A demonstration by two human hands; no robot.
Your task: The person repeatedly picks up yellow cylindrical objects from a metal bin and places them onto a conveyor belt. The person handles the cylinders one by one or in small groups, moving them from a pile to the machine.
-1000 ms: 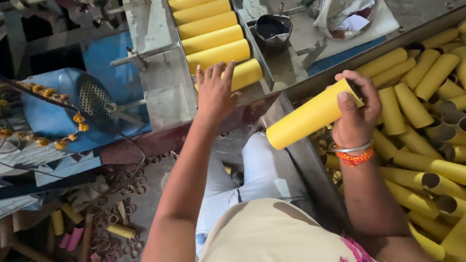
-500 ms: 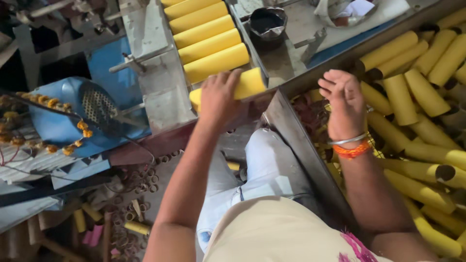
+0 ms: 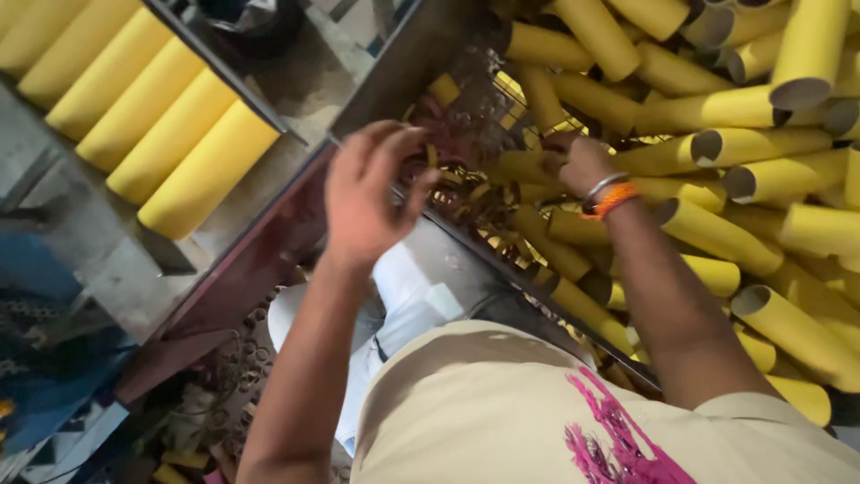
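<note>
Many yellow tubes [image 3: 717, 235] crowd the right hand [image 3: 573, 163]

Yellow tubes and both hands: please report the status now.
Left hand raised, empty, fingers loosely curled. Right hand reaching into the bin of yellow tubes; grip hidden. Nothing blocking.

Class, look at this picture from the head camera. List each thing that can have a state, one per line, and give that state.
Left hand: raised, fingers curled, holding nothing that shows.
Right hand: down among the piled tubes, grip hidden.
Row of yellow tubes: lying side by side on the metal tray.
Pile of yellow tubes: loose, jumbled, open ends showing.
Bangles: worn on the right wrist.
</note>
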